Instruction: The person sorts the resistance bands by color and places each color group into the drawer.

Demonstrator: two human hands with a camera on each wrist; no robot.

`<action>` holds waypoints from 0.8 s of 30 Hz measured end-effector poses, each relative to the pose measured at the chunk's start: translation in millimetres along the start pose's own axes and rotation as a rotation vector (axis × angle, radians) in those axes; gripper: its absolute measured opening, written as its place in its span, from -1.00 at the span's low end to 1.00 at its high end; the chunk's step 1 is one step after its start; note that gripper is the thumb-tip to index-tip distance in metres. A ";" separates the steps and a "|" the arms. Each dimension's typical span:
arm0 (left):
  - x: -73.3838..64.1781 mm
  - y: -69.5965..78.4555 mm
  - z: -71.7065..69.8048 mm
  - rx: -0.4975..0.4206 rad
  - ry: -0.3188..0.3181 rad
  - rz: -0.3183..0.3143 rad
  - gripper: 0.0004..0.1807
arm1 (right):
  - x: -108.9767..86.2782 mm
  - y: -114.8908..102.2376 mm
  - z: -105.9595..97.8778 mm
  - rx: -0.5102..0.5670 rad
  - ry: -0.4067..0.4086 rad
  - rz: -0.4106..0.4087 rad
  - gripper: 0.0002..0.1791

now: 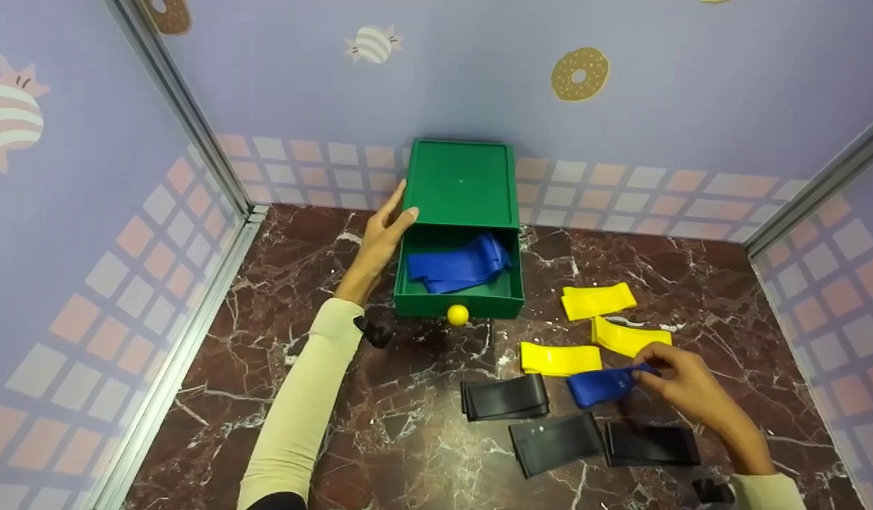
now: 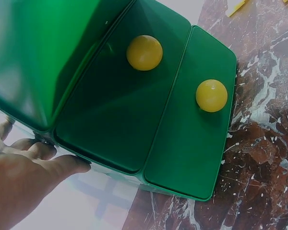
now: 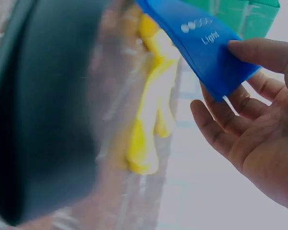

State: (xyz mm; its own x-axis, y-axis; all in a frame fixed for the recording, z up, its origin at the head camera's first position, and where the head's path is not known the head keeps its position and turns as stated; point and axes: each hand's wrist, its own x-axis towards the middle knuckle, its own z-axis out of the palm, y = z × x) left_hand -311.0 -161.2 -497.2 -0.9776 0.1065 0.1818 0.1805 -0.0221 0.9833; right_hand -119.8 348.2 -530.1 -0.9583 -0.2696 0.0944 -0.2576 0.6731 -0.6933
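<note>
Head view: the blue band (image 1: 597, 387) is pinched in the right hand (image 1: 691, 386), near right, yellow bands (image 1: 560, 359) beyond, black bands (image 1: 556, 444) nearer; farther left, the left hand (image 1: 379, 244) rests, fingers extended, against the green box (image 1: 461, 184), its drawer (image 1: 422, 306) holding blue strips (image 1: 450, 270).

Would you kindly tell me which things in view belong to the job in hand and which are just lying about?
Belonging to the job, it seems:
blue resistance band, pinched by the right hand
green drawer unit, touched by the left hand
open top drawer
folded blue bands inside it

Lying about, in neither hand:
three yellow bands
three black bands
</note>
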 end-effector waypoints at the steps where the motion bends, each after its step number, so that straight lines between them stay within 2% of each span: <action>1: 0.4 -0.2 0.2 0.008 0.001 -0.001 -0.22 | 0.8 -3.8 -1.6 -0.001 0.020 -0.018 -0.79; 7: 1.9 0.1 0.6 0.048 0.004 0.009 -0.21 | 12.3 -23.0 -10.1 -0.028 0.217 -0.250 -0.61; 9: 1.6 0.3 0.0 0.047 0.005 0.007 -0.21 | 18.5 -28.1 -13.7 -0.032 0.269 -0.304 -0.59; 18: 0.6 -2.9 -3.0 0.038 0.007 -0.004 -0.23 | 50.7 -51.8 -29.7 -0.074 0.447 -0.388 -0.64; 24: 0.9 -1.1 -1.4 0.051 -0.007 -0.010 -0.21 | 69.0 -74.5 -39.0 -0.102 0.478 -0.423 -0.67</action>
State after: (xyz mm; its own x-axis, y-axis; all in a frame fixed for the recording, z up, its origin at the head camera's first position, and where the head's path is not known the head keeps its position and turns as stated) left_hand -312.2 -162.5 -498.1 -0.9786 0.1131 0.1716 0.1760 0.0300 0.9839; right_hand -171.6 306.3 -444.2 -0.7145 -0.2056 0.6688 -0.6134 0.6439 -0.4573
